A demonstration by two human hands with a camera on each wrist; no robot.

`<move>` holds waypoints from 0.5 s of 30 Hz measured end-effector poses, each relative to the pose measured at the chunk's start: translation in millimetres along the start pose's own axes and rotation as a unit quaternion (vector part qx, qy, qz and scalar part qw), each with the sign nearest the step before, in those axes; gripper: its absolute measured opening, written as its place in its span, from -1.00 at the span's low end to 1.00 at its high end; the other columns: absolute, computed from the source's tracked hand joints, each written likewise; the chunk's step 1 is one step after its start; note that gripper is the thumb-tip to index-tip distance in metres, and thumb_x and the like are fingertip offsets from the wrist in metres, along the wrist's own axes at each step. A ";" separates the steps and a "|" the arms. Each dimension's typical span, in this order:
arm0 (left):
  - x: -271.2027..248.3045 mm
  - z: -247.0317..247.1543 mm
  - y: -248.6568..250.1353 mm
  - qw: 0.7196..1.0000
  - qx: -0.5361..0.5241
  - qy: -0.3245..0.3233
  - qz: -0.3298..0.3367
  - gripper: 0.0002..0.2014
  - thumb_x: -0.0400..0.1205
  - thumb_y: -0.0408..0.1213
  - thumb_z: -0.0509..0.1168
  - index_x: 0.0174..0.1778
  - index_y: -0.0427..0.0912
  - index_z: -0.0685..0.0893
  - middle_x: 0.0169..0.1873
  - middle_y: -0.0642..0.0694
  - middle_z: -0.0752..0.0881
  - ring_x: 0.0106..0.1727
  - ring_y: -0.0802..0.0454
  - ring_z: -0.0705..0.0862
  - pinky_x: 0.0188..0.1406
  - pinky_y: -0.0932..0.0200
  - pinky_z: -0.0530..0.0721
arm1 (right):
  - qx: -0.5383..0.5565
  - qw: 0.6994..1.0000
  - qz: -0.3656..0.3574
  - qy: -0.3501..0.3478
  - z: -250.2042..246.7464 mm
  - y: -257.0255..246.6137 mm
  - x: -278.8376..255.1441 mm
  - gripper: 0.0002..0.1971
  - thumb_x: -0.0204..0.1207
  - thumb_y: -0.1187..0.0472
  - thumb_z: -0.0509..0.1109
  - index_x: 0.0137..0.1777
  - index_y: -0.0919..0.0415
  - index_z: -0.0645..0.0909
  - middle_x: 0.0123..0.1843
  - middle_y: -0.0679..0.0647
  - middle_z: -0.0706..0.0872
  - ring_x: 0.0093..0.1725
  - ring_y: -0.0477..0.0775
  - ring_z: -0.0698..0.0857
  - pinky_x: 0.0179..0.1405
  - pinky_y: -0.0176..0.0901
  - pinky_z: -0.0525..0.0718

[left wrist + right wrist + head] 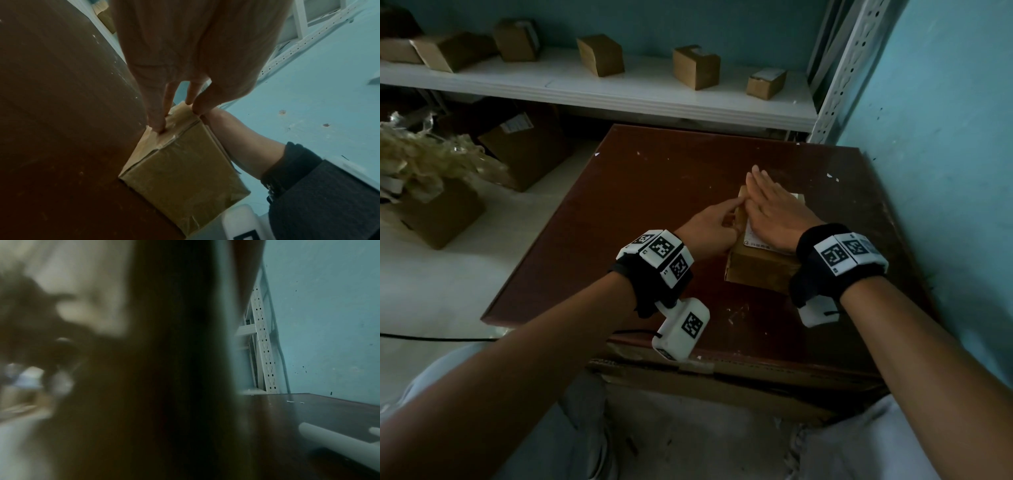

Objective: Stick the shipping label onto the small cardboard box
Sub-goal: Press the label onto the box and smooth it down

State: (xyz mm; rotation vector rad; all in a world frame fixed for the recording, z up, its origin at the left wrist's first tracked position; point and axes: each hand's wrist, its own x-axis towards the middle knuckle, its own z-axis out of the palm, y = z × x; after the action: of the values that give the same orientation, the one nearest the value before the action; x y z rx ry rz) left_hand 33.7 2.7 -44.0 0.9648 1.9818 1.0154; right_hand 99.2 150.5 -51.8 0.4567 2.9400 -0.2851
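The small cardboard box (756, 270) stands on the brown table (654, 192), right of centre. A white shipping label (755, 241) lies on its top; only its near edge and a far corner show. My right hand (763, 192) lies flat, palm down, over the label with straight fingers. My left hand (732, 212) holds the box's left side, index finger along the top edge. In the left wrist view the left hand's fingertips (158, 125) press the taped side of the box (180, 175) and the thumb sits at the upper edge. The right wrist view is mostly dark blur.
A white shelf (619, 89) behind the table carries several small cardboard boxes. Its perforated post (849, 68) and the blue wall (945, 137) close off the right side. On the floor at the left are larger boxes (527, 147) and crumpled wrap (424, 157). A white tube (339, 444) lies on the table.
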 end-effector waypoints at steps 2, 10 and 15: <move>0.5 0.6 0.0 1.000 -0.009 -0.003 -0.011 -0.40 0.73 -0.26 0.18 0.67 0.10 0.13 0.47 -0.11 0.47 0.26 -0.06 0.65 0.18 -0.10 0.73 | -0.005 1.000 0.007 0.003 0.2 3.2 -1.0 -0.42 0.77 0.01 -0.27 0.70 0.24 -0.29 0.73 0.11 -0.33 0.71 -0.01 -0.27 0.69 -0.09 -0.19; 2.5 1.7 -0.8 0.999 -0.025 -0.003 -0.026 -0.36 0.70 -0.34 0.19 0.68 0.05 0.11 0.50 -0.13 0.44 0.25 -0.06 0.64 0.16 -0.06 0.74 | -0.020 0.999 0.019 0.028 1.6 14.4 -4.2 -0.41 0.76 -0.02 -0.26 0.70 0.23 -0.26 0.73 0.10 -0.30 0.71 -0.01 -0.26 0.69 -0.09 -0.21; 2.0 2.4 -1.1 0.999 -0.026 0.008 -0.028 -0.36 0.70 -0.31 0.20 0.67 0.09 0.12 0.48 -0.10 0.46 0.24 -0.02 0.63 0.05 0.10 0.75 | -0.014 0.998 0.020 0.050 5.1 22.7 -10.6 -0.40 0.76 -0.05 -0.28 0.71 0.21 -0.23 0.74 0.08 -0.26 0.71 -0.04 -0.24 0.67 -0.13 -0.22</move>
State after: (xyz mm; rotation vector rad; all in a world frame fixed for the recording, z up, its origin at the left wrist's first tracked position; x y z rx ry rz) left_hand 34.4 4.7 -46.5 0.8704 1.9746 1.0426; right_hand 117.0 167.7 -58.5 0.5409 3.0224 -0.2206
